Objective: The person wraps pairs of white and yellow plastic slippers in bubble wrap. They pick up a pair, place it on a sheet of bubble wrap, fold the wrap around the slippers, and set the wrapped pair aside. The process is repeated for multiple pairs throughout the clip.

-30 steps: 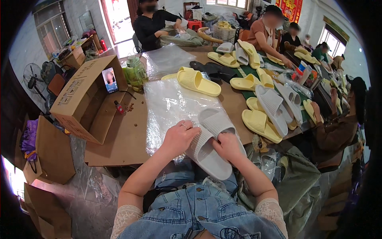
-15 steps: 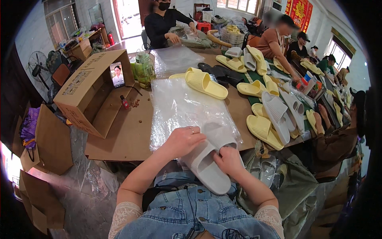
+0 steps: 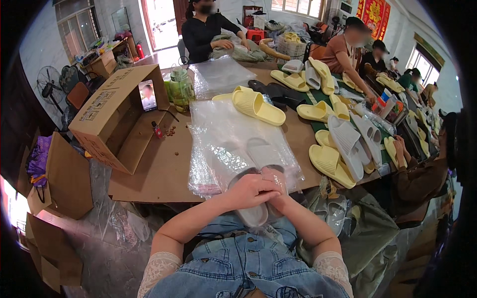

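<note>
Crosses with left hand (image 3: 253, 190), fingers together, over right hand (image 3: 274, 180), instead of working apart from it as half a second earlier. Cannot tell whether pinching anything with either, with fingertips out of sight. Shows grey slippers (image 3: 267, 155) farther forward on table (image 3: 149, 185) than before, with toe ends under clear plastic film (image 3: 211, 121) and one heel end past the near edge.

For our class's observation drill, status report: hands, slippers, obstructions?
Left hand overlapping right hand, both at gray slippers. Slippers partly covered by clear plastic. Yellow slipper beyond, apart from hands.
</note>
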`<state>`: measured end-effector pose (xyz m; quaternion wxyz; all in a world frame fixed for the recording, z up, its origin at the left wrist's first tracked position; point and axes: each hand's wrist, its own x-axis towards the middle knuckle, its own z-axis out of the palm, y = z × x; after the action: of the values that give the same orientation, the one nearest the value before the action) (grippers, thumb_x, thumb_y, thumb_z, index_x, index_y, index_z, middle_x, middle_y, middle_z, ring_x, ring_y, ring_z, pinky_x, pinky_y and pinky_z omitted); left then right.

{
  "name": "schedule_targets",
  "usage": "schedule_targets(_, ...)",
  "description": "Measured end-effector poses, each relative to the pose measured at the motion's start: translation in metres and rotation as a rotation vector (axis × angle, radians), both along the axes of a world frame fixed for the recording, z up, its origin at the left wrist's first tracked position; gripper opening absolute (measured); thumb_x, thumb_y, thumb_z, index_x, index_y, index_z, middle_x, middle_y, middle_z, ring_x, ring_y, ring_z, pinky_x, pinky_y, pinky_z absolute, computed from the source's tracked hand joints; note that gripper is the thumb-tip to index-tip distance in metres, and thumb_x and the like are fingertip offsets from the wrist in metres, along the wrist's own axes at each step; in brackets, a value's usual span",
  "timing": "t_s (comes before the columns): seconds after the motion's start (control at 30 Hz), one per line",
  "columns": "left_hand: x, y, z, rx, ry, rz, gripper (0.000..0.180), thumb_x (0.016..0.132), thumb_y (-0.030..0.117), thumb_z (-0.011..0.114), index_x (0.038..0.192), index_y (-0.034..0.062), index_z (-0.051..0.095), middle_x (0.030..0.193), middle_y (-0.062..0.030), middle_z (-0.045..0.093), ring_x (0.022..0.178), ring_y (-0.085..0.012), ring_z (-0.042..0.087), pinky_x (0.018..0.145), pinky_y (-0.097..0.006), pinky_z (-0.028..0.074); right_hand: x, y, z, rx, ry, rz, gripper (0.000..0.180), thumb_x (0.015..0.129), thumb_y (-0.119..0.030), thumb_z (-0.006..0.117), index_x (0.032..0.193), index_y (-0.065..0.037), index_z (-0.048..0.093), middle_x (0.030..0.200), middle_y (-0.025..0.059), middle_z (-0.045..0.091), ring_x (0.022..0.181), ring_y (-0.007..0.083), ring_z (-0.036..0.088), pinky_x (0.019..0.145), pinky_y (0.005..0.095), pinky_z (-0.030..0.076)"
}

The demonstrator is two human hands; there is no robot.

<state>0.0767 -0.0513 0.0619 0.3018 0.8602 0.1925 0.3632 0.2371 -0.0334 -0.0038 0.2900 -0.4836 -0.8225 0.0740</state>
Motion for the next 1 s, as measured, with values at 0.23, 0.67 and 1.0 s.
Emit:
schedule_targets(0.23,0.000,-0.013,-0.003,-0.314,-0.218,-0.257,0.013,0.091,0.006,0.069,0.103,0.0035,0.074,0.088,-0.0105,0.070,0.083,-0.0262,0.067,0.075,-0.034,0.051,-0.022,0.026,0.010,0.026,0.078,-0.181,0.040,0.093,-0.038,0.061,0.076,-0.002,0.064,0.074,0.0205,0.065,0.069,0.0392,0.066,0.061,0.0496,0.051)
schedule_targets(0.67,-0.034,0.006,0.021,-0.124,0.249,-0.087,0.019,0.088,0.025,0.075,0.101,0.0109,0.075,0.094,-0.0063,0.067,0.087,-0.0250,0.065,0.077,-0.035,0.052,-0.014,0.076,-0.007,0.012,0.073,-0.329,0.037,0.093,-0.033,0.064,0.100,0.003,0.065,0.093,0.0257,0.067,0.090,0.0418,0.065,0.082,0.0502,0.051)
schedule_targets(1.0,-0.067,0.076,-0.033,0.365,0.204,0.605,0.051,0.091,0.041,0.068,0.135,0.0166,0.059,0.151,-0.0141,0.045,0.140,-0.0390,0.039,0.115,-0.047,0.035,0.017,-0.062,0.056,-0.165,0.044,0.422,0.048,0.091,-0.025,0.070,0.129,0.001,0.060,0.106,0.0201,0.066,0.100,0.0345,0.062,0.091,0.0449,0.049)
